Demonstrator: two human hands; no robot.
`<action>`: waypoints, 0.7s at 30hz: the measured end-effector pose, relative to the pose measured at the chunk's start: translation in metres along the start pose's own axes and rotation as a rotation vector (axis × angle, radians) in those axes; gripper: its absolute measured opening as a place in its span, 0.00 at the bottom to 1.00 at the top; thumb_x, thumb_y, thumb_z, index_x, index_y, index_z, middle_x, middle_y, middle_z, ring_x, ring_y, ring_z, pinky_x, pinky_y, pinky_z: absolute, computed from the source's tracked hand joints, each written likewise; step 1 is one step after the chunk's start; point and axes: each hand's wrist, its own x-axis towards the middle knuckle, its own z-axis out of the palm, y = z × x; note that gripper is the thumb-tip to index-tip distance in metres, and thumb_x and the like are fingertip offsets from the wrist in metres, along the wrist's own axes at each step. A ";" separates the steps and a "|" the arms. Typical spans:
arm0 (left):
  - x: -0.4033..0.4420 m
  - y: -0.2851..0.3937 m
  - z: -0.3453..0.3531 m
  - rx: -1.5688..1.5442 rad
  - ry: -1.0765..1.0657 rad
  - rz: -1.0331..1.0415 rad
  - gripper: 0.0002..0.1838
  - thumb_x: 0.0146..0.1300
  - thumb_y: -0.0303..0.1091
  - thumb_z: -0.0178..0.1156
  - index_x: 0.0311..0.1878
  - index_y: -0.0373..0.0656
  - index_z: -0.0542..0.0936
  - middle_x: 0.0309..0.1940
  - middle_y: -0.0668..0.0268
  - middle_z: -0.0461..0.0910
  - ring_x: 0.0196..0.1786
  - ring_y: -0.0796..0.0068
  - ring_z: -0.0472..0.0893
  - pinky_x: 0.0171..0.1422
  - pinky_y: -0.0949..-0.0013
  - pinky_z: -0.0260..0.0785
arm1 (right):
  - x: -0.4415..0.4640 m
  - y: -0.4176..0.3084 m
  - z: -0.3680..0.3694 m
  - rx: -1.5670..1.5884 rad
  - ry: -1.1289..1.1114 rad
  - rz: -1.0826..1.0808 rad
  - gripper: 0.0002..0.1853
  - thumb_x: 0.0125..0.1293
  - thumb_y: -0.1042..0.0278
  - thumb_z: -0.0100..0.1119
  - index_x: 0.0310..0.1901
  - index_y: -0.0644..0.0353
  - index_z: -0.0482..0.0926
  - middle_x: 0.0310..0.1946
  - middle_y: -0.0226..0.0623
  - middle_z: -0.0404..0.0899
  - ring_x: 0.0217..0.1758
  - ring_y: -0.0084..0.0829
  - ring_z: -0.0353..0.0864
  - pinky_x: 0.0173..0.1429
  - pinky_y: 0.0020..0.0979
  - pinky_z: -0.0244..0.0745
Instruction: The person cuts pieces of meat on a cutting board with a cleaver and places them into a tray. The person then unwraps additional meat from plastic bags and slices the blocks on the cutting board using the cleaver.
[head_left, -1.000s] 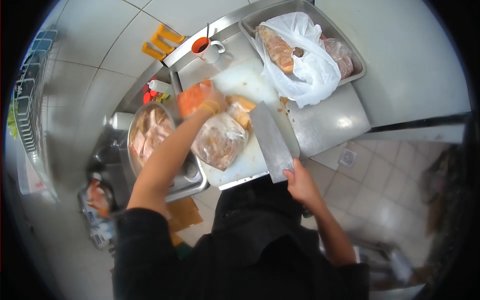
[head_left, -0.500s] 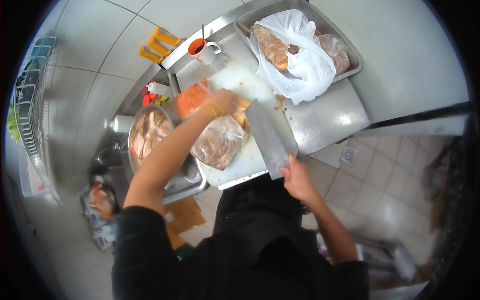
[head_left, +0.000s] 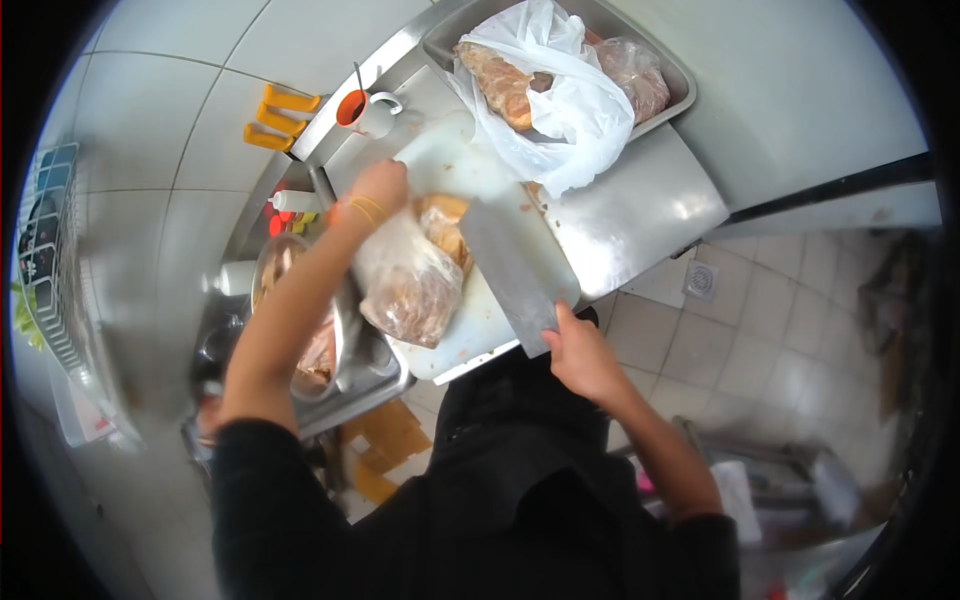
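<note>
My right hand (head_left: pixel 583 358) is wrapped round the handle end of a cleaver (head_left: pixel 505 275), its wide grey blade slanting over the white cutting board (head_left: pixel 545 245). My left hand (head_left: pixel 382 187) is closed at the upper left of the board, on the pulled-up end of a clear plastic bag (head_left: pixel 390 248). Inside the lower part of the bag sits a lump of meat (head_left: pixel 412 298). Beside it, partly behind the plastic, lies a browned piece of meat (head_left: pixel 446 222). The fingertips of my left hand are blurred.
A metal tray (head_left: pixel 683 92) at the back holds meat and a white plastic bag (head_left: pixel 575 125). An orange-lined mug (head_left: pixel 375 118) stands near the wall by yellow hooks (head_left: pixel 275 118). Left of the board, a metal bowl (head_left: pixel 335 370) with meat is partly behind my left arm.
My left hand has moved left, and the bag's plastic now stretches up to it. The orange-red piece is mostly hidden behind my arm. The cleaver stays in my right hand; the view has shifted.
</note>
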 end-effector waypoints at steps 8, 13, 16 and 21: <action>0.000 -0.032 0.028 -0.697 0.361 0.191 0.05 0.54 0.28 0.54 0.30 0.36 0.77 0.25 0.56 0.78 0.27 0.69 0.78 0.33 0.66 0.69 | 0.001 0.001 0.001 0.009 0.034 -0.048 0.17 0.65 0.69 0.52 0.50 0.70 0.65 0.31 0.62 0.77 0.39 0.61 0.77 0.42 0.53 0.69; 0.007 -0.030 0.073 -1.285 0.271 -0.087 0.02 0.56 0.23 0.50 0.31 0.37 0.73 0.20 0.61 0.70 0.23 0.75 0.68 0.31 0.71 0.61 | 0.004 0.001 -0.002 -0.008 0.029 -0.041 0.17 0.65 0.69 0.52 0.50 0.71 0.64 0.30 0.62 0.77 0.38 0.61 0.77 0.42 0.53 0.69; -0.007 -0.029 0.079 -0.907 0.503 0.023 0.03 0.60 0.22 0.48 0.30 0.37 0.70 0.19 0.59 0.68 0.22 0.72 0.67 0.29 0.69 0.60 | 0.005 0.005 0.000 -0.010 0.038 -0.046 0.17 0.64 0.69 0.53 0.50 0.71 0.64 0.31 0.62 0.77 0.38 0.61 0.77 0.42 0.53 0.69; -0.106 -0.028 0.057 -0.804 0.496 -0.077 0.04 0.64 0.26 0.51 0.34 0.36 0.69 0.19 0.59 0.66 0.20 0.67 0.65 0.27 0.64 0.60 | 0.005 -0.001 -0.003 -0.017 0.046 -0.043 0.16 0.64 0.69 0.53 0.49 0.70 0.65 0.31 0.63 0.77 0.38 0.61 0.77 0.42 0.53 0.69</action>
